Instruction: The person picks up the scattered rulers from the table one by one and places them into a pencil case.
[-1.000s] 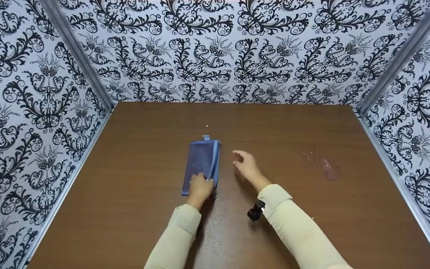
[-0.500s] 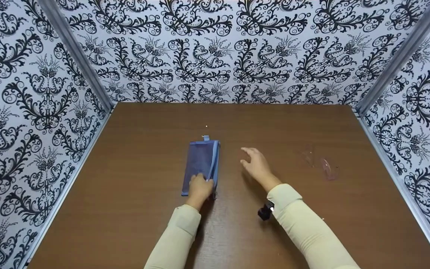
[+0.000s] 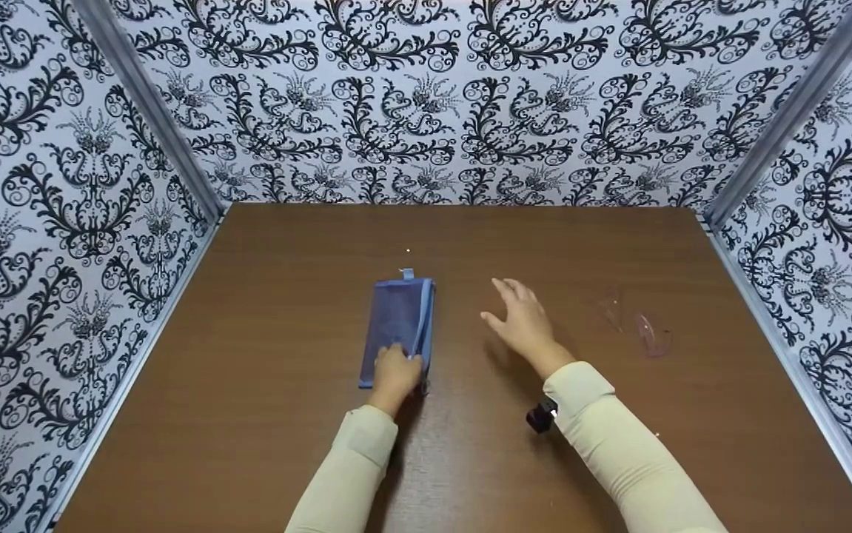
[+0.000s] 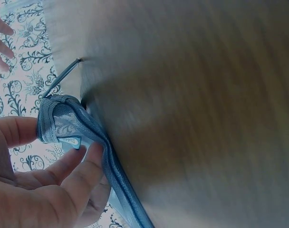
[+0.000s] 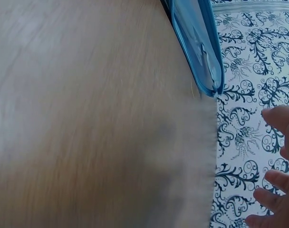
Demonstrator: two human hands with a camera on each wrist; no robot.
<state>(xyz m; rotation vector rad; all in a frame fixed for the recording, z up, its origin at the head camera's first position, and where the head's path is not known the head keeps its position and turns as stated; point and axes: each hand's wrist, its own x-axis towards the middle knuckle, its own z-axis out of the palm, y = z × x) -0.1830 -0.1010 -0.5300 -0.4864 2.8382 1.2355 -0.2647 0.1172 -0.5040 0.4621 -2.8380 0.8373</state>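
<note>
Mesh pouch (image 3: 394, 314) lies on the table (image 3: 270, 318), near end pinched by the left hand (image 3: 397, 374), its unzipping apparently done, while the right hand (image 3: 528, 323) hangs splayed and empty and a clear protractor-like piece (image 3: 652, 339) is left outside, untouched.

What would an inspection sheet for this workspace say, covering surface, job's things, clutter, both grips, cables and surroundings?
Surface: brown wood-look table.
Job's things: blue pouch lying on the table; its contents can't be made out.
Clutter: a faint transparent pinkish object on the table at the right, too indistinct to identify.
Left grip: the bare left hand holds the pouch at its near end.
Right grip: the bare right hand, fingers spread, holds nothing, apart from the pouch.
Cables: nothing seen.
Surroundings: black-and-white patterned walls at left, back and right, with grey corner posts.
</note>
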